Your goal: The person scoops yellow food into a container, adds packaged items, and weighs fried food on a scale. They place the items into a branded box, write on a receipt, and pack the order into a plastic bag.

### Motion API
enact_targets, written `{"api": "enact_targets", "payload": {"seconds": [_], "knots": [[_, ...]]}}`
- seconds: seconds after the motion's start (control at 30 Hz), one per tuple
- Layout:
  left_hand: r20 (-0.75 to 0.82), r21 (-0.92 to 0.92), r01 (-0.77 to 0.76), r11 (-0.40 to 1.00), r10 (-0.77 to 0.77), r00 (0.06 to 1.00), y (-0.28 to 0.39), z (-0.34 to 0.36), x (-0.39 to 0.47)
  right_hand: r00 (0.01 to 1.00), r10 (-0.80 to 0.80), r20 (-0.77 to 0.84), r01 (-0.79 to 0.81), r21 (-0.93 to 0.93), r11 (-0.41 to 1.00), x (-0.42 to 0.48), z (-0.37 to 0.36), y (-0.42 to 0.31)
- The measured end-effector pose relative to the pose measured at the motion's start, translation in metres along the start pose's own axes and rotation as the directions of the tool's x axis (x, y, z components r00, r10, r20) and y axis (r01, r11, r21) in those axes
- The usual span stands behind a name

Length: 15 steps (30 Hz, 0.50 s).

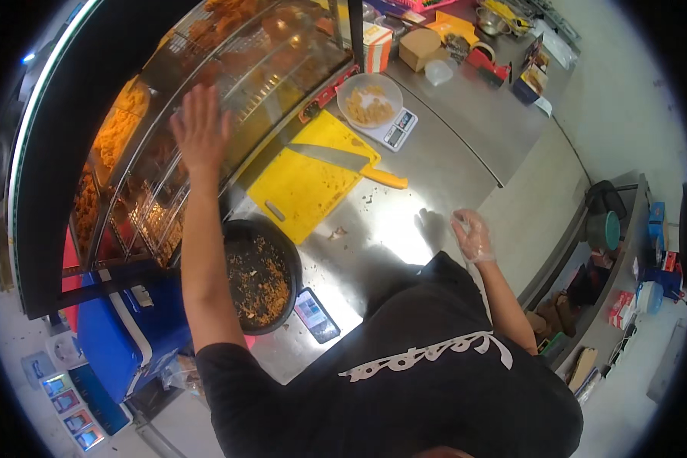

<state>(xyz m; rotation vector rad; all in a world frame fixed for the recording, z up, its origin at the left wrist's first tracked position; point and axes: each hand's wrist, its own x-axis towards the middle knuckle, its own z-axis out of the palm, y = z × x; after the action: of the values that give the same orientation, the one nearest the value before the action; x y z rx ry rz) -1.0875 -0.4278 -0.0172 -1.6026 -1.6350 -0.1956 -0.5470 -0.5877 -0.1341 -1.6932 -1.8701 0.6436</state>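
Observation:
My bare left hand [202, 127] is raised with its fingers extended at the sliding glass door of a lit food display cabinet [252, 97]. Trays of orange-brown fried food [117, 129] show behind the glass. My right hand [473, 236], in a clear plastic glove, hangs over the front edge of the steel counter [349, 229], its fingers loosely curled; I see nothing in it. Between my hands, a knife with a yellow handle [385, 177] lies across a yellow cutting board [312, 189]. Beyond it, a plastic bowl of food pieces [370, 102] sits on a white digital kitchen scale [399, 133].
Near my left forearm, a black round pan [257, 277] holds brown crumbs, with a smartphone [317, 315] beside it. A blue cooler box [129, 332] stands at lower left. Cartons, tape and a red dispenser [488, 68] crowd the back counter. A shelf unit [598, 292] is at right.

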Motion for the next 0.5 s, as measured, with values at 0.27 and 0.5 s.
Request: {"api": "enact_targets", "payload": {"seconds": [0.27, 0.5], "knots": [[0.18, 0.335, 0.174, 0.926, -0.245, 0.953, -0.042, -0.072, -0.075, 0.997, -0.015, 0.07, 0.006, 0.115, 0.993, 0.047, -0.007, 0.045], [-0.014, 0.25, 0.656, 0.712, -0.675, 0.738, 0.059, -0.076, -0.058, 0.965, -0.187, 0.183, 0.145, 0.223, 0.964, 0.133, -0.04, 0.119]]}}
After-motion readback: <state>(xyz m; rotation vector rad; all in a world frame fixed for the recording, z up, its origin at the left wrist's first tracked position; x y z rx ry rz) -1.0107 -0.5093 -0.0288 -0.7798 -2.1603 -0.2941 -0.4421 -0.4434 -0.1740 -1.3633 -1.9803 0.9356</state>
